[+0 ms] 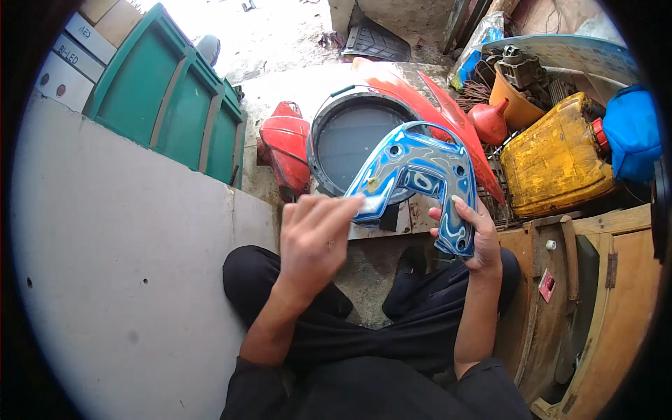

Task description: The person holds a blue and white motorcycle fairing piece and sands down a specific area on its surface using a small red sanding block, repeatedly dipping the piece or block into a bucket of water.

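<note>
Item: curved blue-and-grey swirl-patterned plastic fairing panel [420, 171], held up in front of the seated person, above the knees and over the concrete floor [364, 280].

Right hand [476, 234]: fingers closed around the panel's lower right leg, thumb lying across its face; this hand carries the weight.

Left hand [315, 234]: fingers nearly flat and extended, pressing a small pale piece, apparently a cloth or abrasive sheet [369, 204], against the panel's lower left tip. Whether the thumb pinches the piece from beneath cannot be told.

Surroundings:
- round dark-rimmed basin with grey mesh [360, 140], on the ground directly behind the panel;
- red moulded bodywork shell [285, 147], left of the basin;
- long red fairing piece [448, 115], behind the panel;
- yellow plastic jerrycan [556, 157] with red cap, lying to the right;
- red funnel [488, 120] and orange bucket [514, 98] of metal parts, beyond it;
- green crates [175, 94], upper left;
- pale grey board [119, 266], left;
- wooden cabinet [595, 294], right.

Risk assessment: the panel is supported at one end only, so firm pressure at the far tip would likely twist it in the right hand's grip or flex the thin plastic. A slip would probably drop it onto the concrete or the basin rim, scuffing the patterned finish. The pale piece, if held only by flat pressure, could slide off the edge.
</note>
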Action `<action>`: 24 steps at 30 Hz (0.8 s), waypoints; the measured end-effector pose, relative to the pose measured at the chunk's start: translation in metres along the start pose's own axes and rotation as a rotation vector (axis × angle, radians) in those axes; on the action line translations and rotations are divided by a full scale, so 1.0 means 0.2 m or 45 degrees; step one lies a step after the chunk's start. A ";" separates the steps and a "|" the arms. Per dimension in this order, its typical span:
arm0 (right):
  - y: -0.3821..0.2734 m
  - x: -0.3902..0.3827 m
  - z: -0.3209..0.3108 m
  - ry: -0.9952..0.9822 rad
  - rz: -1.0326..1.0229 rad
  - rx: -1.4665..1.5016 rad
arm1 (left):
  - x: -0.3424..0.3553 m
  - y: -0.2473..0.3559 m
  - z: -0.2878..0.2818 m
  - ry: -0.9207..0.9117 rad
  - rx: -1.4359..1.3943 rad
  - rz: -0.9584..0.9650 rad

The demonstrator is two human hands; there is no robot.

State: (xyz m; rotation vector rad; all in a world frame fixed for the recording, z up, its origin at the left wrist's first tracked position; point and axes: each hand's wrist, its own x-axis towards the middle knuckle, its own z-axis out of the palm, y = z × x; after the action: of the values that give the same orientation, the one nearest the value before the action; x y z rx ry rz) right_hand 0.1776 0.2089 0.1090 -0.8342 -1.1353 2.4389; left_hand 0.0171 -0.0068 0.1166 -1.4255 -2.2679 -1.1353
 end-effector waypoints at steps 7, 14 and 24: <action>0.01 0.00 0.01 -0.028 -0.012 -0.025 | 0.12 -0.11 0.10 -0.026 -0.128 -0.048; 0.01 0.00 0.00 -0.008 -0.003 -0.032 | 0.08 -0.06 0.10 -0.097 -0.066 0.039; 0.02 0.02 -0.02 0.002 0.014 -0.041 | 0.00 -0.01 0.08 -0.222 -0.119 0.060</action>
State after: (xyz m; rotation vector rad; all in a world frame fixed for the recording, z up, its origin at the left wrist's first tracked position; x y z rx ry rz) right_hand 0.1766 0.2101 0.1029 -0.8539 -1.1751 2.4343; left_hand 0.0187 0.0048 0.1047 -1.6647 -2.3088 -1.1584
